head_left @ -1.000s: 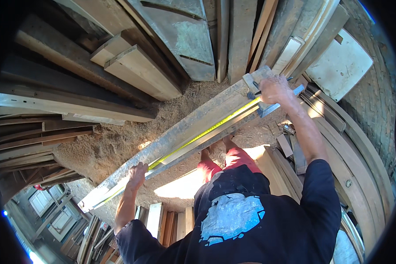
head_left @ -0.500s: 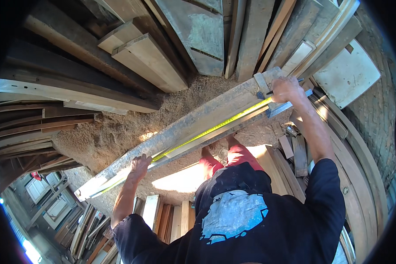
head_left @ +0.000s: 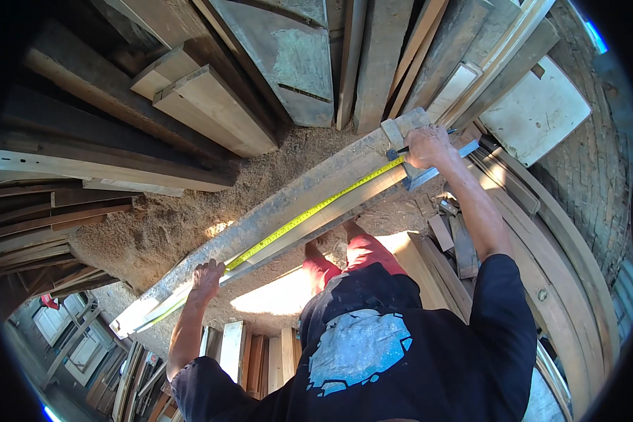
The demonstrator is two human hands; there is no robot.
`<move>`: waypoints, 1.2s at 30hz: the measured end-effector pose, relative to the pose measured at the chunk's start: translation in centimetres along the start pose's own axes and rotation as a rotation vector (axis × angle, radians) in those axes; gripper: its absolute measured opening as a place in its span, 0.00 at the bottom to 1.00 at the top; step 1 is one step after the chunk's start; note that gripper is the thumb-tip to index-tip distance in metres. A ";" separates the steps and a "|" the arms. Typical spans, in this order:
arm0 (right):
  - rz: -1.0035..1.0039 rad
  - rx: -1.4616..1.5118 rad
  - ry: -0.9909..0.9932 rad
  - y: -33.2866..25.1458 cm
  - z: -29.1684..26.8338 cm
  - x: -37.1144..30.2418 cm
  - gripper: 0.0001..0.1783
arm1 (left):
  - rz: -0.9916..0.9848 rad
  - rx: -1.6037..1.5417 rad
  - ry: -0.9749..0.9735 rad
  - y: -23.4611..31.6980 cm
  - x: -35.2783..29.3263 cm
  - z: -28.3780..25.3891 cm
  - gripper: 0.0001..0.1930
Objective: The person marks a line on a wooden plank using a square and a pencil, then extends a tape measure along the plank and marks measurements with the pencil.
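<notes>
A yellow tape measure (head_left: 309, 212) is stretched along a pale wooden board (head_left: 344, 200), which lies lengthwise on a long, dusty grey beam or bench (head_left: 260, 213). My left hand (head_left: 205, 281) is closed around the tape at the board's left part, fingertips over the edge. Beyond it, the blade runs on toward the beam's sunlit left end. At the right end, my right hand (head_left: 429, 148) is closed at the tape; a thin dark pen-like stick pokes out on either side of it. The tape's case is not discernible. A bluish metal bar (head_left: 439, 167) sits just below my right hand.
Planks and timbers (head_left: 218, 109) lean along the far side. Sawdust (head_left: 169, 211) covers the ground beyond the beam. Long curved-looking boards (head_left: 548, 260) lie at right, with offcuts (head_left: 464, 246) beside them. More wood pieces (head_left: 260, 359) stand near my left arm.
The whole view has shifted slightly, so the scene sits further left. Both hands keep their places along the board, and the yellow blade shows a little more of its flat face.
</notes>
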State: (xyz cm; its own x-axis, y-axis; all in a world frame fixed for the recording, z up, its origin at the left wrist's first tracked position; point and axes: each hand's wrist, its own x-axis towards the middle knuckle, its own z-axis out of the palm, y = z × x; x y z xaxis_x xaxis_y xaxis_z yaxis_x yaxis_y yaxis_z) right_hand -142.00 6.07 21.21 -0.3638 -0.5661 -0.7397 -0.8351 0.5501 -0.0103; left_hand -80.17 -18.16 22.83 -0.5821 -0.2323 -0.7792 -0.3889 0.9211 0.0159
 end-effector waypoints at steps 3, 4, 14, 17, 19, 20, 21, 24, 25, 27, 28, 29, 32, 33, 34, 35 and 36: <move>-0.018 0.023 -0.023 -0.7 -2.0 -1.3 0.16 | 0.003 -0.016 -0.007 -0.1 -0.2 0.2 0.09; -0.024 0.043 -0.044 -0.8 -2.5 -1.7 0.14 | 0.012 -0.005 -0.022 0.0 0.0 -0.2 0.09; -0.018 0.031 -0.013 -0.3 0.1 0.5 0.19 | -0.065 -0.016 0.041 1.2 -0.8 -0.3 0.11; -0.009 -0.016 -0.060 -0.3 -1.8 -0.1 0.21 | -0.022 -0.015 0.072 1.1 -0.4 -0.1 0.07; -0.032 -0.007 -0.060 -0.2 -3.2 -1.4 0.22 | -0.032 -0.010 0.042 1.1 -0.5 -0.5 0.07; -0.041 -0.007 -0.057 -0.1 -3.1 -1.4 0.22 | -0.018 -0.005 0.025 1.3 -0.2 -0.9 0.07; -0.021 -0.007 -0.084 0.0 -2.9 -1.5 0.23 | -0.019 -0.007 0.044 1.4 -0.2 -1.0 0.07; 0.034 -0.018 -0.126 0.0 -1.7 -0.8 0.23 | -0.023 -0.030 0.031 1.2 -0.2 -0.7 0.07; 0.041 -0.011 -0.079 0.1 -0.4 -0.2 0.23 | -0.011 -0.033 0.041 1.2 0.0 -0.6 0.07; 0.037 0.005 -0.071 0.2 0.0 0.2 0.24 | -0.051 -0.047 0.031 1.2 -0.4 -0.4 0.08; 0.049 0.002 -0.071 0.0 -0.3 0.2 0.24 | -0.040 -0.049 0.036 1.1 -0.5 -0.4 0.08; 0.043 0.010 -0.103 -0.1 -0.6 0.1 0.24 | -0.036 -0.039 0.044 1.0 -0.4 -0.3 0.08; 0.030 -0.001 -0.114 -0.3 -0.8 -0.3 0.24 | -0.024 -0.039 0.049 0.8 -0.5 0.0 0.08; 0.026 0.004 -0.117 -0.3 -0.9 -0.3 0.24 | -0.010 -0.032 0.066 0.6 -0.6 0.2 0.08; 0.020 0.010 -0.122 -0.5 -1.0 -0.4 0.24 | 0.003 -0.023 0.080 0.6 -0.6 0.2 0.08; 0.023 0.011 -0.122 -0.5 -1.1 -0.4 0.24 | 0.005 -0.022 0.081 0.6 -0.5 0.1 0.08; 0.033 0.006 -0.135 -0.6 -1.2 -0.4 0.24 | 0.003 -0.037 0.079 0.6 -0.5 0.1 0.08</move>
State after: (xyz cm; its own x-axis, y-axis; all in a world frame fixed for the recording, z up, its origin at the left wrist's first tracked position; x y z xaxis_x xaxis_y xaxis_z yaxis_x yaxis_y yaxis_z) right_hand -141.89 5.21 22.29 -0.3317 -0.4597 -0.8238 -0.8209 0.5709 0.0119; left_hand -80.06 -17.42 23.18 -0.6376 -0.2549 -0.7270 -0.4124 0.9100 0.0426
